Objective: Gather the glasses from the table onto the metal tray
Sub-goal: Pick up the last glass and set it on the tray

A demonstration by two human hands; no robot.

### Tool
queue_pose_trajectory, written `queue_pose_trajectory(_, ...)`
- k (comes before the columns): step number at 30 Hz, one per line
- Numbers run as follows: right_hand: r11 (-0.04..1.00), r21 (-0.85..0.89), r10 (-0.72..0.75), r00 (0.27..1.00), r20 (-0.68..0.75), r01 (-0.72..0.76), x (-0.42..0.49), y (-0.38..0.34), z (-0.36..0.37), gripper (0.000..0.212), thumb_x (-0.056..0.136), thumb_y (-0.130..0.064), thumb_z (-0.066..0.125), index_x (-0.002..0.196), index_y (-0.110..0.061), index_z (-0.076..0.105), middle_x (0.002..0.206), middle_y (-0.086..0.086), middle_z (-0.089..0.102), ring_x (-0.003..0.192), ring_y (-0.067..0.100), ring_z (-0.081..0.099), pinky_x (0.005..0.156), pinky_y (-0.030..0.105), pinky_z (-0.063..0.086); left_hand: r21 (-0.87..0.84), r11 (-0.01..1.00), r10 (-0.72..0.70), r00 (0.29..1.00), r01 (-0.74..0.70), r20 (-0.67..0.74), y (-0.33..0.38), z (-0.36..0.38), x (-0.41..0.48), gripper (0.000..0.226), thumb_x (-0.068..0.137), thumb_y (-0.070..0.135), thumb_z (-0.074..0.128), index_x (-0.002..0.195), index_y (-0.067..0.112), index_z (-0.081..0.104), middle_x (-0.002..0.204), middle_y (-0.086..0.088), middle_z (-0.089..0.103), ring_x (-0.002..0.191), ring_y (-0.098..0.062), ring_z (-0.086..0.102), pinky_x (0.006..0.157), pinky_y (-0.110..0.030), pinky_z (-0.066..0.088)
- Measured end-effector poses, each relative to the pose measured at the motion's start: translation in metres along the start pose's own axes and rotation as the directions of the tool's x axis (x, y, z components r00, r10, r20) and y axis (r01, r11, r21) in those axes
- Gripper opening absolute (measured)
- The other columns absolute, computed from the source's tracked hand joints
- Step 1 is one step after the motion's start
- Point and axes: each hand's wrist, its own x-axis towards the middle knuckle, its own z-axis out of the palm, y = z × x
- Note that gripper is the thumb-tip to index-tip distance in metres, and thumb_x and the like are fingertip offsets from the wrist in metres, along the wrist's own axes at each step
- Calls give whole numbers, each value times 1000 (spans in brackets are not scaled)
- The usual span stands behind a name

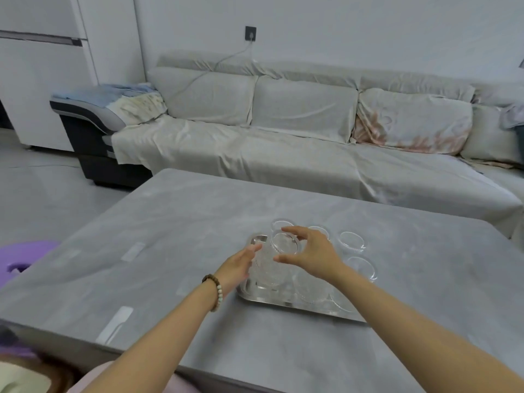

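Note:
A metal tray [256, 296] lies on the grey table [170, 236], right of centre. A tall ribbed clear glass [268, 275] stands tilted at the tray's left end. My left hand [236, 266] cups its left side. My right hand [313, 252] arches over its rim, thumb on the near side and fingers on the far side. Several other clear glasses stand around it: one behind [280, 224], two to the right [351, 241] [363, 268], and others on the tray under my right forearm [307, 290]. I cannot tell whether the right-hand ones stand on the tray.
A long covered sofa [283, 154] runs behind the table's far edge. A purple stool [25, 256] stands at the left, beside the table. The table's near edge runs just in front of my body.

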Motion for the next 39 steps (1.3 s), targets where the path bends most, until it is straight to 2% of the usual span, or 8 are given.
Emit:
queue_pose_trajectory(6, 994, -105, -3, 999, 55, 9, -4, 7, 6, 71, 58, -49, 83, 123, -32, 59, 126, -11, 62, 115, 7, 54, 89, 20, 38, -6, 1000, -3, 1000, 3, 2, 3, 12, 7, 44, 95, 42, 40, 136, 29, 44, 146, -2, 42, 135, -22, 38, 107, -37, 36)
queue_pose_trajectory(13, 987, -159, 4, 999, 34, 2, -2, 12, 10, 70, 60, -56, 79, 123, -34, 59, 126, -12, 61, 119, 11, 50, 92, 23, 38, -10, 999, 30, 999, -31, -9, 0, 18, 12, 40, 91, 36, 52, 131, 35, 48, 118, 6, 52, 112, -10, 46, 100, -35, 42)
queue_pose_trajectory(22, 986, -152, -64, 997, 48, 71, -2, 12, 11, 68, 64, -49, 80, 125, -26, 60, 132, -6, 61, 122, 12, 53, 100, 25, 38, -57, 998, 21, 1000, -22, -12, -2, 16, 12, 32, 89, 35, 55, 120, 41, 51, 125, 4, 52, 118, -12, 47, 99, -36, 44)
queue_pose_trajectory(27, 981, -139, -120, 985, 120, 137, -9, 15, -4, 63, 72, -43, 77, 129, -26, 55, 141, -7, 51, 132, 11, 43, 113, 31, 30, -30, 999, 39, 999, -40, -38, -5, 17, 16, 33, 89, 37, 55, 121, 40, 50, 132, 0, 53, 123, -17, 50, 100, -36, 43)
queue_pose_trajectory(29, 984, -87, -149, 987, 62, 154, -15, 20, -18, 64, 73, -41, 77, 131, -28, 53, 144, -7, 46, 134, 11, 40, 114, 33, 29, 38, 997, 70, 995, -68, -69, -8, 19, 18, 41, 87, 38, 57, 127, 37, 48, 137, -2, 50, 120, -14, 49, 98, -33, 43)
queue_pose_trajectory(31, 988, -33, -151, 987, -46, 150, -22, 31, -36, 71, 71, -42, 78, 134, -29, 48, 147, -7, 41, 135, 10, 37, 114, 33, 28, 123, 988, 100, 992, -90, -81, -14, 18, 22, 65, 81, 44, 63, 140, 31, 37, 147, -2, 39, 124, -13, 45, 102, -33, 41)
queue_pose_trajectory(34, 996, 31, -73, 985, -154, 79, -34, 55, -61, 96, 62, -54, 77, 143, -31, 30, 151, -13, 26, 137, 3, 26, 112, 26, 22, 264, 957, 135, 990, -119, -42, -20, 18, 25, 102, 63, 56, 75, 145, 33, 19, 152, 7, 25, 138, -17, 31, 109, -36, 35)
queue_pose_trajectory(39, 953, 233, 207, 978, -41, -192, -54, 105, -75, 130, 48, -62, 78, 146, -42, -5, 157, -20, 0, 143, 5, 13, 113, 35, 22, 478, 860, 195, 981, -179, 17, -22, 21, 35, 127, 41, 63, 81, 142, 39, 7, 147, 17, 22, 137, -14, 29, 110, -42, 35)
